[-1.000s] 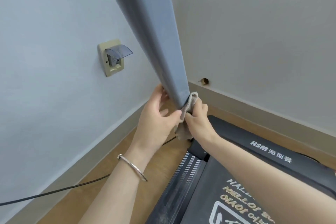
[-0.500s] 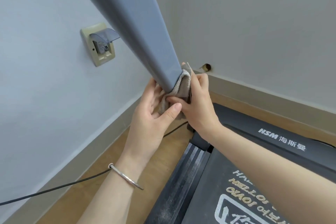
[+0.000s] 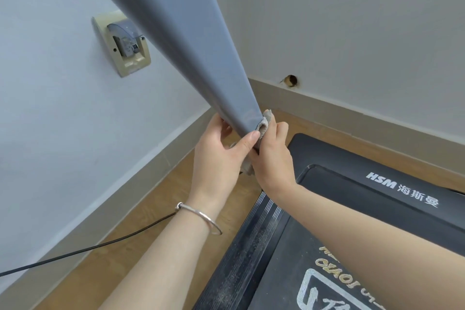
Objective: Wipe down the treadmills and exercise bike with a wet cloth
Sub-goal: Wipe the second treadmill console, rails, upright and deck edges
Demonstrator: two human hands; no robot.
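The cloth [image 3: 265, 125] is small and tan. It is wrapped around the low end of the grey post [image 3: 191, 40] of the treadmill [image 3: 352, 178], down near the black base. The person has both hands on it there.

The right hand [image 3: 273, 158] is curled tight around the cloth and squeezes it against the post. A bit of cloth pokes out above the fingers, and a bit more hangs out below.

The left hand [image 3: 216, 156] grips the post from the other side. Its fingers go around the back and its thumb lies flat across the front, touching the right hand. I cannot tell how much cloth is under this hand. There is a thin silver bracelet [image 3: 201, 216] on this wrist.

The post leans up and away from the hands. Below the arms is the black belt [image 3: 289, 284] with pale writing and a dusty ridged side rail [image 3: 251, 246].

A black cable [image 3: 88, 249] lies across the wooden floor [image 3: 141, 234] on the left. A beige socket [image 3: 123, 50] with a see-through flap is on the wall, and there is a small round hole [image 3: 291, 80] low in the other wall.
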